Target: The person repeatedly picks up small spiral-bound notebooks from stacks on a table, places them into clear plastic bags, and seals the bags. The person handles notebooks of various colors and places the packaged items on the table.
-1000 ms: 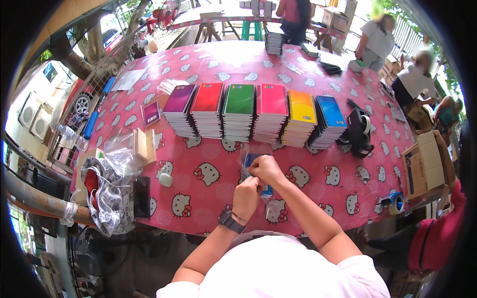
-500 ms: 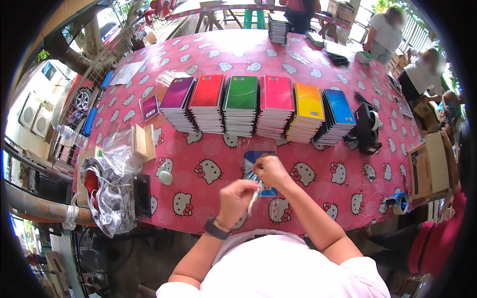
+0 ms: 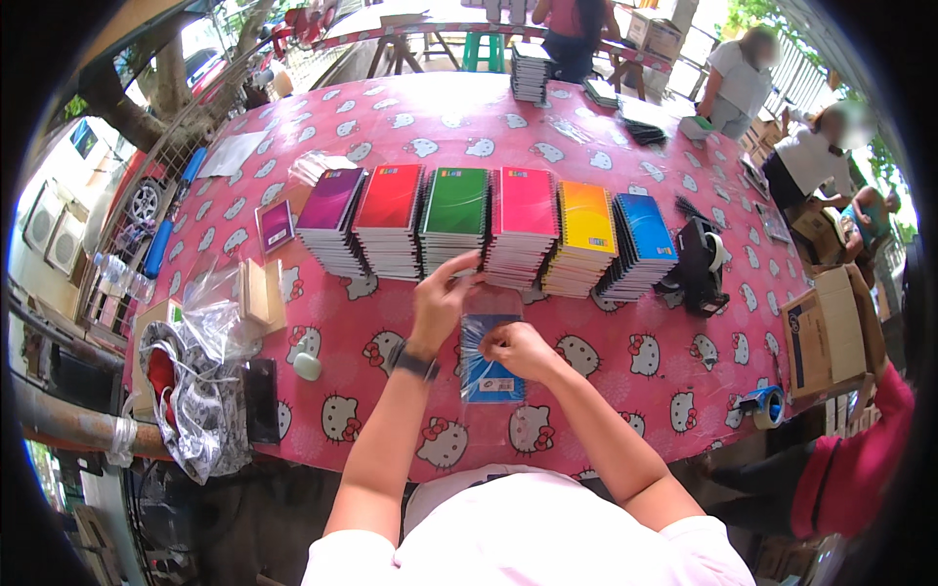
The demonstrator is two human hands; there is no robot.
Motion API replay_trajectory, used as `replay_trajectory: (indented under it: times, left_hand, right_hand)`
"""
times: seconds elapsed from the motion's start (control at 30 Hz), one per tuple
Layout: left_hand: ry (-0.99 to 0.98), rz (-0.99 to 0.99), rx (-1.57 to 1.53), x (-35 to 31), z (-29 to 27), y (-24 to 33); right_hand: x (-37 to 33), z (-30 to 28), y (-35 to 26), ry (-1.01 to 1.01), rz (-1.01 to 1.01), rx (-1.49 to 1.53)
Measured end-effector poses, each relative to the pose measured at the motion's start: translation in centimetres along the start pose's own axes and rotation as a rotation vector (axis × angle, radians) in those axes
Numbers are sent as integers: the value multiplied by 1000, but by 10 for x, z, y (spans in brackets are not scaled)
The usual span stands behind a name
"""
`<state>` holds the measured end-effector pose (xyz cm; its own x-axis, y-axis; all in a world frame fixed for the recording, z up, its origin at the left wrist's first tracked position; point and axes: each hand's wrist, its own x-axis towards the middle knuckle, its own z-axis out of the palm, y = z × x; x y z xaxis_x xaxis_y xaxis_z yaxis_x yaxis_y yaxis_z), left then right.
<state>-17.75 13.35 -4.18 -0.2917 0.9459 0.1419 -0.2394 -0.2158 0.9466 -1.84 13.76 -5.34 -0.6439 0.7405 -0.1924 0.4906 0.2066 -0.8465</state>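
A blue notebook (image 3: 500, 384) in a clear plastic sleeve lies on the table in front of me, its sleeve stretching past the notebook's far edge. My right hand (image 3: 523, 352) rests over the notebook's middle, with fingers curled and pinched together. Whatever those fingertips hold, if anything, is too small to make out. My left hand (image 3: 445, 305), a dark watch on its wrist, is beside the sleeve's far left corner. Its fingers are stretched out and apart, close to the stacks. Beyond stand spiral notebooks in purple (image 3: 332, 200), red (image 3: 389, 195), green (image 3: 455, 205), pink (image 3: 525, 205), yellow (image 3: 586, 220) and blue (image 3: 645, 230) stacks.
A tape dispenser (image 3: 702, 269) stands right of the stacks. A blue tape roll (image 3: 767, 405) lies near the right edge, by a cardboard box (image 3: 826, 337). At left are a patterned cloth bag (image 3: 200, 410), clear plastic bags (image 3: 210, 322) and a pale green mouse-shaped object (image 3: 307, 366). People stand beyond the table.
My left hand has moved forward from the notebook's near left side, and the thin whitish strip by it no longer shows. My right hand has shifted slightly down over the notebook.
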Motion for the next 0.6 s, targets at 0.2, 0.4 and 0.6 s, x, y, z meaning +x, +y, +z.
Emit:
replay_trajectory:
  times: [0.2, 0.4, 0.6]
  left_hand:
    - [-102, 236, 649, -98, -46, -42]
    - [-319, 313, 769, -90, -51, -48]
    - [-430, 220, 869, -89, -51, -57]
  right_hand:
    - [-3, -11, -5, -90, -49, -5]
    - [-32, -7, 6, -130, -346, -392]
    - [-39, -9, 33, -55, -167, -644]
